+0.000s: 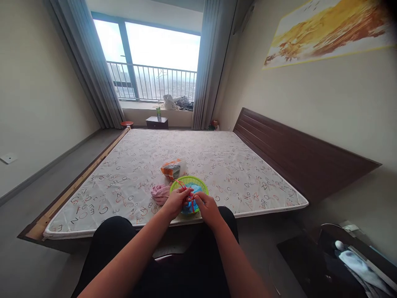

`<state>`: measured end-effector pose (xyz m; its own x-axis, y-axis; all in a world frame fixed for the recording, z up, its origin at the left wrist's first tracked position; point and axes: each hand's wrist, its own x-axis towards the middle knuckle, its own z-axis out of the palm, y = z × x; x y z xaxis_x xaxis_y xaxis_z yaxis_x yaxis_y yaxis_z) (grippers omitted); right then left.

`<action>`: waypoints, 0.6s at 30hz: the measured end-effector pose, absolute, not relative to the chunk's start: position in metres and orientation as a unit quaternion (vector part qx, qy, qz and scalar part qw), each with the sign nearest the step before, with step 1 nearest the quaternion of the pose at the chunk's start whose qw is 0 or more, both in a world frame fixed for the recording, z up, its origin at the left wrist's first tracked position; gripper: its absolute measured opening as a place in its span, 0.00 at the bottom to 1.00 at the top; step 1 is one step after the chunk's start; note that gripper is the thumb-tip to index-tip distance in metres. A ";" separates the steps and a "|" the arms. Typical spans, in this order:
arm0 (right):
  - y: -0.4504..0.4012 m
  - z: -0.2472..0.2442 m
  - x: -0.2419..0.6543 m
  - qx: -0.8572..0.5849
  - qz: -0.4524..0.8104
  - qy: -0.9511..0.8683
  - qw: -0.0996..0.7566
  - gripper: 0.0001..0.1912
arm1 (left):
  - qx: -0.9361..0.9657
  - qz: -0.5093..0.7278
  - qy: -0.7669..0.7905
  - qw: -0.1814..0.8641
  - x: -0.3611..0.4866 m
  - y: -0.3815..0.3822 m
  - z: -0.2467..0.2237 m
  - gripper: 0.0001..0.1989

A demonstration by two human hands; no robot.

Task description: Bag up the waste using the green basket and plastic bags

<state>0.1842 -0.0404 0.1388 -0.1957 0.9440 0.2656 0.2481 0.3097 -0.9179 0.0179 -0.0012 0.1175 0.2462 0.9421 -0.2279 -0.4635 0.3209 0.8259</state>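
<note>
Fingers (201,200) (both hands) pinching red cord (192,203) | mattress (130,182): scattered printed letters

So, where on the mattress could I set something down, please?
Bare mattress lies between the green basket and headboard, and beyond the orange bag. Crowded: around the basket, with pink cloth, left hand and right hand.

The bed has a big white mattress (204,151) in the middle of the frame, with black and orange letters all over it. A round green basket (194,179) sits near its bottom edge, just below the middle of the frame. A crumpled pink cloth (159,194) lies just left of the basket. An orange and clear bag (172,169) lies just above them.
</note>
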 end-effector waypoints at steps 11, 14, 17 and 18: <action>-0.013 0.099 0.177 -0.374 0.608 -0.527 0.461 0.24 | 0.693 0.364 0.402 0.475 -0.003 -0.005 0.141 0.11; -0.009 0.092 0.178 -0.394 0.602 -0.512 0.469 0.24 | 0.752 0.317 0.419 0.399 -0.009 -0.001 0.141 0.12; -0.007 0.091 0.178 -0.397 0.596 -0.506 0.482 0.22 | 0.775 0.351 0.384 0.359 -0.009 0.001 0.132 0.14; -0.008 0.092 0.177 -0.397 0.599 -0.499 0.485 0.22 | 0.773 0.373 0.380 0.345 -0.008 0.000 0.128 0.13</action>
<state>0.1769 -0.0077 0.0919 -0.2152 0.9765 0.0085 -0.1851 -0.0322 -0.9822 -0.0076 0.0000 0.1284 0.4333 0.8446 0.3145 0.3309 -0.4737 0.8162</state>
